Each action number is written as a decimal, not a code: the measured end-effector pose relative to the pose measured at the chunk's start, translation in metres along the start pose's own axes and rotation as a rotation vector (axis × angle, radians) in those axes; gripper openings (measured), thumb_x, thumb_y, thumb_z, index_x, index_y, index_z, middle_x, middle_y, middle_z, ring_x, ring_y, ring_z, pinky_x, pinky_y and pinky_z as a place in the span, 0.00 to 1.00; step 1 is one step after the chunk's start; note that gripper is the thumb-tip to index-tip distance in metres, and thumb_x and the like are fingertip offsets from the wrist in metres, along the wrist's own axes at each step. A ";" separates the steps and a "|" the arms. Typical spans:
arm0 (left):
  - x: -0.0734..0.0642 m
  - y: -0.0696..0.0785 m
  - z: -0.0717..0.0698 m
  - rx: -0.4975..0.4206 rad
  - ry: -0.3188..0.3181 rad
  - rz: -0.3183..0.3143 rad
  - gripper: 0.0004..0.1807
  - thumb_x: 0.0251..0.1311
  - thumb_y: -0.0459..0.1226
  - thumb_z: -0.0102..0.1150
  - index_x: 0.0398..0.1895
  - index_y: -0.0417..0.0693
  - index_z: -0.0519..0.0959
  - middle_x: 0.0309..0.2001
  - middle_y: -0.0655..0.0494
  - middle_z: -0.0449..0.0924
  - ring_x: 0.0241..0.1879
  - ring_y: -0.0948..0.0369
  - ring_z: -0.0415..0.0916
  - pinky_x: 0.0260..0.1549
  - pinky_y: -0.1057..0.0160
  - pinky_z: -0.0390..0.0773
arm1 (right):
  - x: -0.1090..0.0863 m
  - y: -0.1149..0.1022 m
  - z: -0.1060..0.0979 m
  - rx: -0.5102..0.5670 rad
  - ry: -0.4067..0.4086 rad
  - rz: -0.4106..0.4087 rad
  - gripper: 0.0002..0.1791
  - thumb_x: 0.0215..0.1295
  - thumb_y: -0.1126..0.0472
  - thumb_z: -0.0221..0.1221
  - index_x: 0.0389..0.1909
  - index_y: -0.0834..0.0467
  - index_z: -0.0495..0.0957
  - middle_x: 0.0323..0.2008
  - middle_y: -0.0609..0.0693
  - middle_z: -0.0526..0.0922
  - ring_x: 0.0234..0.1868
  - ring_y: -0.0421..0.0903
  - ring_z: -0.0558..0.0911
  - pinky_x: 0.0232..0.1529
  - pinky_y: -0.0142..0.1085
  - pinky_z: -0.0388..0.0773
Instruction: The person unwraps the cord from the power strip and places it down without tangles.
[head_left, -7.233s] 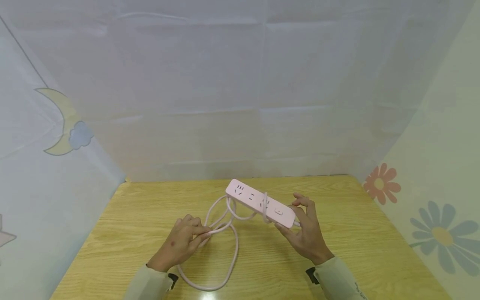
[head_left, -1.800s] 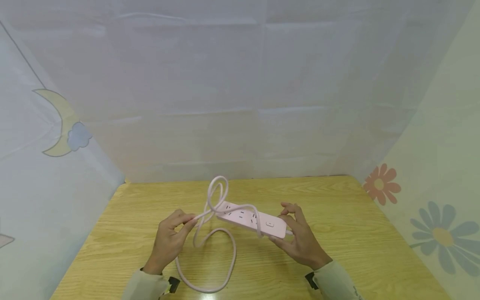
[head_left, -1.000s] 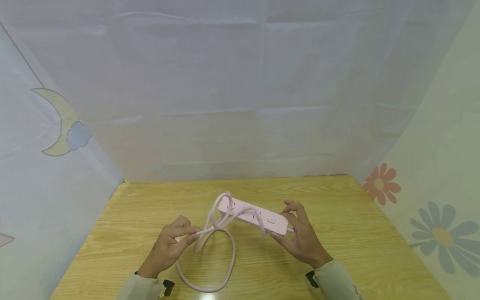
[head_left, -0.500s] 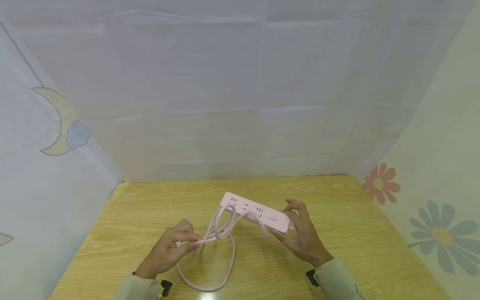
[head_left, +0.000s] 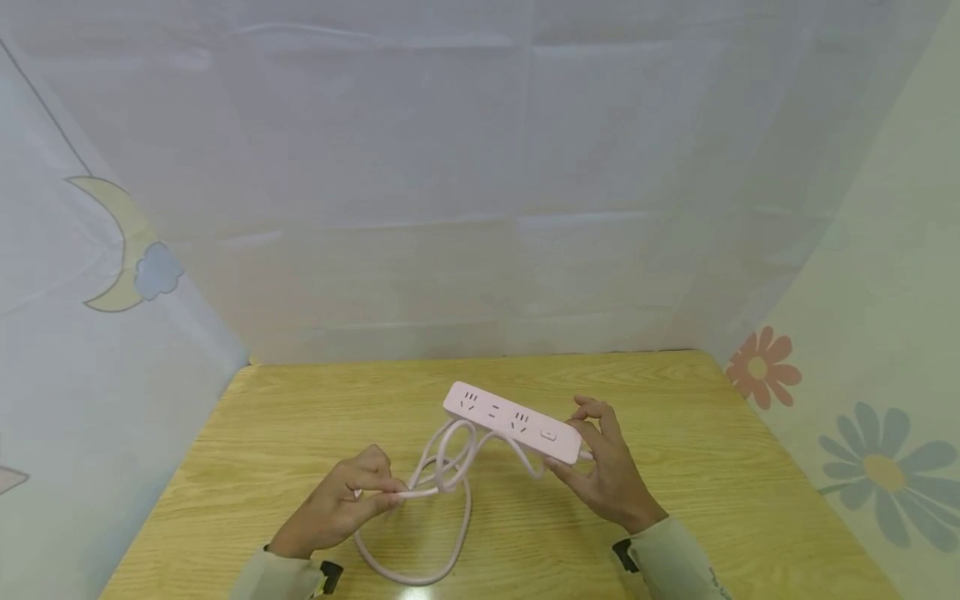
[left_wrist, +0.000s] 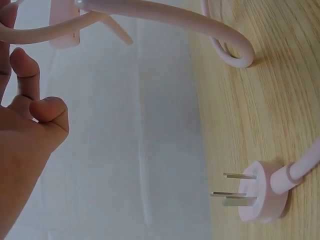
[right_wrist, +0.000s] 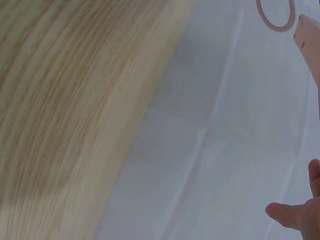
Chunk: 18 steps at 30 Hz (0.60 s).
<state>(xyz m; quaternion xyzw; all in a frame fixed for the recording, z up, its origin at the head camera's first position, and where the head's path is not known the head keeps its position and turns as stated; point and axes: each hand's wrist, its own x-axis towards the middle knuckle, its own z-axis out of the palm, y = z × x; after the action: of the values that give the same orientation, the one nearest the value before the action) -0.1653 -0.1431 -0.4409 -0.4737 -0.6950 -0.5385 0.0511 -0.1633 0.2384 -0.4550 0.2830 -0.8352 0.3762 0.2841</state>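
A pink power strip (head_left: 512,422) is held at a tilt above the table, its socket face showing. My right hand (head_left: 606,472) grips its switch end between thumb and fingers; in the right wrist view only part of that hand (right_wrist: 300,212) shows. Loops of the strip's pink cord (head_left: 455,454) hang in front of it. My left hand (head_left: 339,502) pinches the cord between thumb and index finger, left of the strip. In the left wrist view the three-pin plug (left_wrist: 262,192) lies on the table, below the left hand (left_wrist: 25,125).
The wooden table (head_left: 712,483) reaches back to a pale cloth wall (head_left: 480,250). Side walls carry a printed moon (head_left: 123,242) and printed flowers (head_left: 885,473). A long cord loop (head_left: 420,581) lies near the table's front.
Over the last seconds the cord, once looped across the strip's face, has come down in front of it. My left hand has moved down, still pinching the cord. The right hand keeps its hold.
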 end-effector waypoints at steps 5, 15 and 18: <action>-0.001 -0.001 0.000 0.004 -0.025 -0.022 0.17 0.55 0.18 0.62 0.40 0.47 0.89 0.24 0.59 0.67 0.31 0.60 0.61 0.30 0.58 0.64 | 0.001 0.000 0.000 -0.006 0.014 -0.010 0.23 0.63 0.44 0.67 0.43 0.61 0.79 0.49 0.55 0.67 0.68 0.62 0.63 0.58 0.66 0.66; 0.000 -0.001 0.000 0.057 -0.049 -0.023 0.14 0.56 0.22 0.65 0.39 0.47 0.89 0.26 0.61 0.69 0.33 0.63 0.61 0.31 0.59 0.65 | 0.002 0.002 0.002 -0.022 0.053 -0.045 0.30 0.67 0.36 0.57 0.42 0.62 0.79 0.48 0.58 0.68 0.66 0.67 0.64 0.56 0.70 0.66; 0.000 -0.002 0.001 0.069 -0.054 -0.020 0.13 0.56 0.22 0.65 0.38 0.47 0.89 0.26 0.61 0.69 0.33 0.64 0.61 0.31 0.59 0.65 | 0.003 0.002 0.002 -0.020 0.082 -0.077 0.29 0.68 0.37 0.58 0.42 0.63 0.80 0.48 0.59 0.68 0.64 0.70 0.65 0.54 0.71 0.66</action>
<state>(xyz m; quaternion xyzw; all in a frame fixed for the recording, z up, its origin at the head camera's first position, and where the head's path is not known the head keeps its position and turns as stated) -0.1663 -0.1425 -0.4424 -0.4789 -0.7189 -0.5020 0.0432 -0.1674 0.2371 -0.4548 0.2963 -0.8152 0.3679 0.3351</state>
